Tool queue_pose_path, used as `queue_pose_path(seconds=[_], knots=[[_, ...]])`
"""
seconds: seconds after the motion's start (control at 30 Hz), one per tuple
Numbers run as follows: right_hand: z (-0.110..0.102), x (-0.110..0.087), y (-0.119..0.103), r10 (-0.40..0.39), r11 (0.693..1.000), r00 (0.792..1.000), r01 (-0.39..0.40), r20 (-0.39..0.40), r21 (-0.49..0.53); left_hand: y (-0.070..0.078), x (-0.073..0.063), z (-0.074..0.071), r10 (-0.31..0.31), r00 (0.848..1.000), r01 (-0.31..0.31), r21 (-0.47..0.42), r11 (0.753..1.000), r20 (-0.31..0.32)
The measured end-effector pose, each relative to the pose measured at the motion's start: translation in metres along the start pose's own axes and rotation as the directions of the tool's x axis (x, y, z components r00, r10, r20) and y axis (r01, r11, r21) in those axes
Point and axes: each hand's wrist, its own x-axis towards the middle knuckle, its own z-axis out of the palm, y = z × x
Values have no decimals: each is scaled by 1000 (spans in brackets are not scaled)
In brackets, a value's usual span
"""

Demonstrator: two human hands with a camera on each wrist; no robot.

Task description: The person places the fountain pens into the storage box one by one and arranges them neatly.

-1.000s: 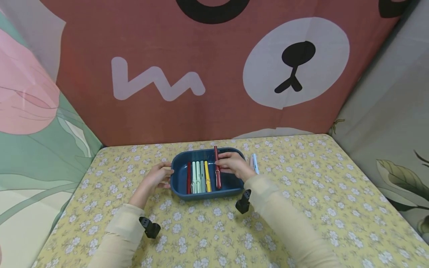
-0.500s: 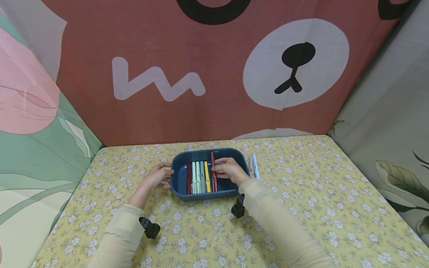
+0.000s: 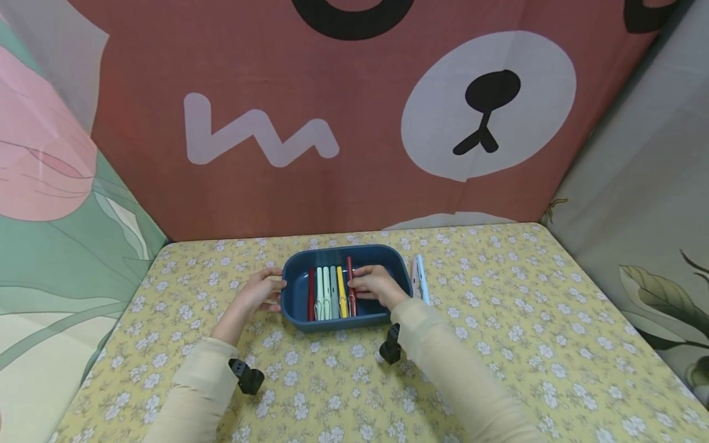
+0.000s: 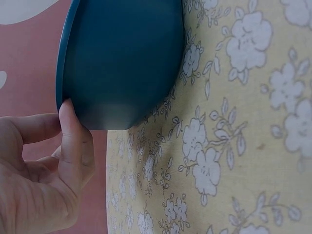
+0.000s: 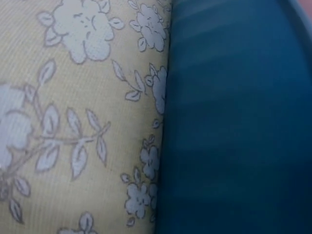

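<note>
A dark blue oblong tray [image 3: 342,323] stands on the table. At its left end, my left hand [image 3: 257,292] pinches the rim between thumb and fingers, as the left wrist view shows close up on the tray wall [image 4: 122,63]. Inside the tray, my right hand [image 3: 379,286] holds a dark red pen [image 3: 352,304] by fingers and thumb, its far end tilted up slightly. This pen lies just right of a yellow pen [image 3: 341,289]. Further left come a grey-green pen [image 3: 334,289], two mint green pens [image 3: 324,292] and another red pen [image 3: 311,295], side by side. The right wrist view misses the hand.
Outside the tray's right end lie a pink pen [image 3: 415,277] and a light blue pen [image 3: 423,280], close together. A flowered yellow cloth [image 3: 310,381] covers the table. Behind rises a red fabric backdrop [image 3: 249,203], with printed curtains on both sides.
My right hand has carried the dark red pen leftward and lowered it beside the yellow one. The left hand keeps its place on the rim.
</note>
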Motion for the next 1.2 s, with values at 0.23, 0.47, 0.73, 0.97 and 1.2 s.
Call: queue_pose_path(seconds=[0.23, 0.47, 0.73, 0.97, 1.2], knots=[[3, 1, 1, 8, 1000, 1000, -8, 14, -13, 0, 0, 1, -3, 1000, 3, -2, 1000, -1], [4, 4, 1, 20, 999, 1000, -19, 18, -33, 1, 0, 0, 3, 1000, -3, -4, 1000, 3], [5, 5, 3, 24, 998, 1000, -23, 14, -57, 1, -2, 0, -1, 1000, 1, 5, 1000, 2], [4, 5, 3, 16, 998, 1000, -16, 6, -55, 0, -2, 0, 8, 1000, -8, 7, 1000, -2], [6, 6, 4, 12, 995, 1000, -12, -5, -95, 0, -1, 0, 3, 1000, -3, 11, 1000, -5]])
